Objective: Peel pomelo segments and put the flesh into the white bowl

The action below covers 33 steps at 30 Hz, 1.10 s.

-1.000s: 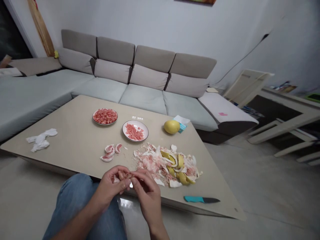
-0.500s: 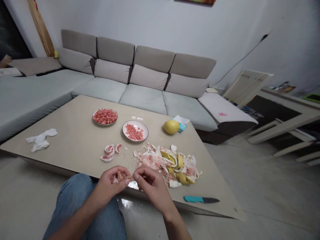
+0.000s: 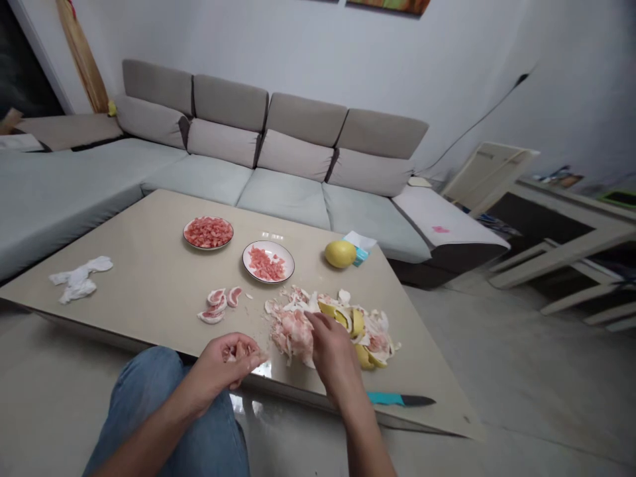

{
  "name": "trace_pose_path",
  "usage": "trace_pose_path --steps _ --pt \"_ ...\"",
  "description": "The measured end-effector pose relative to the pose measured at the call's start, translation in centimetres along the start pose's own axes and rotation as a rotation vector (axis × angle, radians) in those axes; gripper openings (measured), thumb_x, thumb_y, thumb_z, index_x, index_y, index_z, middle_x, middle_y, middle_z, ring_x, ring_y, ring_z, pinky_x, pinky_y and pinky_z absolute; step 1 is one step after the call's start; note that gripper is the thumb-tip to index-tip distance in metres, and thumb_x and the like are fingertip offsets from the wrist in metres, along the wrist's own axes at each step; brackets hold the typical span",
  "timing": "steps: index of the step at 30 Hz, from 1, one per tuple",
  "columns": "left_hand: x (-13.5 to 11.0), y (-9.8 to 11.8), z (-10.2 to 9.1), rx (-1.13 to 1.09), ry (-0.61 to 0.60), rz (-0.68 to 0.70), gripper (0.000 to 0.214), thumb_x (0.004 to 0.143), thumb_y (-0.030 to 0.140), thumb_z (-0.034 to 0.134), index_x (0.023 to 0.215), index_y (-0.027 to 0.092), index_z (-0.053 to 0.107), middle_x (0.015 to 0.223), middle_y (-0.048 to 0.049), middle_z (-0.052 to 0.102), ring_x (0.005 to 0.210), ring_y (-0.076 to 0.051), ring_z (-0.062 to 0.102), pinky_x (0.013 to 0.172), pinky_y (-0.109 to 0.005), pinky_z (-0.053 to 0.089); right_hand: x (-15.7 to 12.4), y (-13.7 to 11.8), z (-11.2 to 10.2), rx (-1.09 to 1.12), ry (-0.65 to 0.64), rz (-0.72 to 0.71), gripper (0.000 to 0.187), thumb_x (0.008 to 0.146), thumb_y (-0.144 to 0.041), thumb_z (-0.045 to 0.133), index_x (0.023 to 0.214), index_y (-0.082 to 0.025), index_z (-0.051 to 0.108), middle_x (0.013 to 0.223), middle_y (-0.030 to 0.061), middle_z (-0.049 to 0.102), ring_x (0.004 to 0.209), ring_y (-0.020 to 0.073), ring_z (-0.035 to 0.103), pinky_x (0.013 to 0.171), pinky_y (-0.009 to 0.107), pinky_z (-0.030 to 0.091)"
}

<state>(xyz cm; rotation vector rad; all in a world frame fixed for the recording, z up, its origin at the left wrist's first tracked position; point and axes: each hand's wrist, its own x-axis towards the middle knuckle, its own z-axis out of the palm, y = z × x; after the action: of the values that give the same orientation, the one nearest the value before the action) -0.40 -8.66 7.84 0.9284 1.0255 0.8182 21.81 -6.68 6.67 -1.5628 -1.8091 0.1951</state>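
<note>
My left hand (image 3: 226, 361) is curled round a pink pomelo segment (image 3: 237, 351) just over the near edge of the beige low table (image 3: 149, 271). My right hand (image 3: 334, 351) reaches over the pile of peel and membrane scraps (image 3: 293, 328), fingers bent down onto it; whether they hold anything is hidden. Three peeled segments (image 3: 217, 305) lie on the table ahead of my left hand. Two plates of pink flesh pieces stand further back, one white (image 3: 268, 261), one fuller (image 3: 208, 232).
A whole yellow pomelo (image 3: 340, 254) sits by a tissue pack (image 3: 360, 242) at the far right of the table. A teal-handled knife (image 3: 400, 399) lies near the front right edge. Crumpled tissue (image 3: 79, 278) rests at the left. A grey corner sofa (image 3: 278, 165) stands behind.
My right hand has left the segment and moved right and forward onto the scrap pile. My left hand stays put with the segment.
</note>
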Motion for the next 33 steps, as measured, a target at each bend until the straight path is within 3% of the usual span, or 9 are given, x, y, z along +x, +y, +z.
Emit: trace_pose_path --steps 4,9,13,18,22,24,26,30,33 --pt "0.3 -0.3 0.0 0.096 -0.002 0.011 0.039 0.065 0.048 0.076 0.081 0.014 0.063 0.057 0.0072 0.039 0.048 -0.007 0.031 0.042 -0.018 0.026 -0.9 -1.9 -1.1 0.195 -0.027 -0.059 0.014 0.088 -0.025 0.057 0.078 -0.021 0.065 0.085 0.0066 0.066 0.085 0.0219 0.061 0.079 0.035 0.047" --pt "0.3 -0.1 0.1 0.183 -0.024 0.034 0.04 0.067 0.049 0.074 0.083 0.014 0.064 0.058 0.0059 0.041 0.053 -0.008 0.032 0.045 -0.019 0.025 -1.8 -5.7 -1.5 0.401 -0.2 -0.161 0.018 0.086 -0.024 0.063 0.104 -0.024 0.066 0.098 0.006 0.066 0.094 0.0204 0.06 0.083 0.032 0.047" --pt "0.1 0.2 0.3 0.199 -0.047 0.053 0.039 0.068 0.048 0.074 0.082 0.013 0.063 0.061 0.0049 0.045 0.055 -0.008 0.035 0.047 -0.018 0.027 -1.8 -6.4 -1.1 0.429 -0.22 -0.167 0.009 0.088 -0.02 0.059 0.088 -0.021 0.067 0.088 0.0046 0.063 0.086 0.018 0.059 0.076 0.029 0.046" --pt "0.1 -0.1 0.3 0.099 -0.048 -0.006 0.038 0.065 0.046 0.077 0.081 0.014 0.064 0.055 0.0077 0.038 0.048 -0.006 0.032 0.043 -0.018 0.025 -1.7 -5.3 -1.0 0.5 -0.148 -0.028 0.02 0.092 -0.025 0.05 0.074 -0.019 0.054 0.077 0.0023 0.058 0.074 0.016 0.055 0.068 0.026 0.043" --pt "0.4 -0.6 -0.2 -0.147 -0.085 -0.057 0.036 0.065 0.041 0.079 0.082 0.014 0.062 0.061 0.0055 0.044 0.048 -0.005 0.034 0.042 -0.017 0.023 -1.4 -1.3 0.6 0.308 -0.076 0.121 0.024 0.092 -0.03 0.048 0.072 -0.019 0.055 0.064 -0.0003 0.054 0.06 0.015 0.051 0.057 0.025 0.041" --pt "0.6 -0.7 -0.6 -0.261 -0.13 -0.069 0.031 0.069 0.037 0.078 0.081 0.014 0.061 0.07 0.0018 0.051 0.05 -0.004 0.037 0.042 -0.016 0.023 -1.5 0.7 1.7 0.176 -0.061 0.102 0.014 0.086 -0.024 0.053 0.095 -0.019 0.062 0.084 0.005 0.063 0.072 0.0184 0.058 0.066 0.028 0.045" --pt "0.7 -0.8 -0.9 -0.332 -0.169 -0.074 0.026 0.073 0.033 0.076 0.079 0.013 0.06 0.073 0.0 0.052 0.051 -0.003 0.038 0.042 -0.016 0.023 -1.7 1.8 2.5 0.09 -0.053 0.081 0.022 0.086 -0.022 0.053 0.105 -0.02 0.064 0.098 0.0092 0.065 0.087 0.0225 0.06 0.076 0.033 0.046" --pt "0.9 -0.8 -1.1 -0.394 -0.178 -0.081 0.023 0.076 0.031 0.074 0.077 0.012 0.06 0.075 -0.0007 0.052 0.051 -0.002 0.038 0.041 -0.014 0.023 -2.0 0.7 2.7 0.175 -0.073 0.078 0.024 0.09 -0.03 0.051 0.077 -0.019 0.067 0.077 0.0069 0.067 0.074 0.0208 0.061 0.071 0.033 0.047" --pt "1.1 -0.8 -1.1 -0.434 -0.188 -0.111 0.025 0.076 0.033 0.073 0.077 0.013 0.059 0.08 -0.0018 0.054 0.051 -0.002 0.04 0.041 -0.014 0.023 -1.9 -1.3 2.0 0.323 -0.055 0.062 0.018 0.089 -0.03 0.054 0.093 -0.019 0.068 0.093 0.0081 0.068 0.08 0.02 0.062 0.073 0.032 0.049"
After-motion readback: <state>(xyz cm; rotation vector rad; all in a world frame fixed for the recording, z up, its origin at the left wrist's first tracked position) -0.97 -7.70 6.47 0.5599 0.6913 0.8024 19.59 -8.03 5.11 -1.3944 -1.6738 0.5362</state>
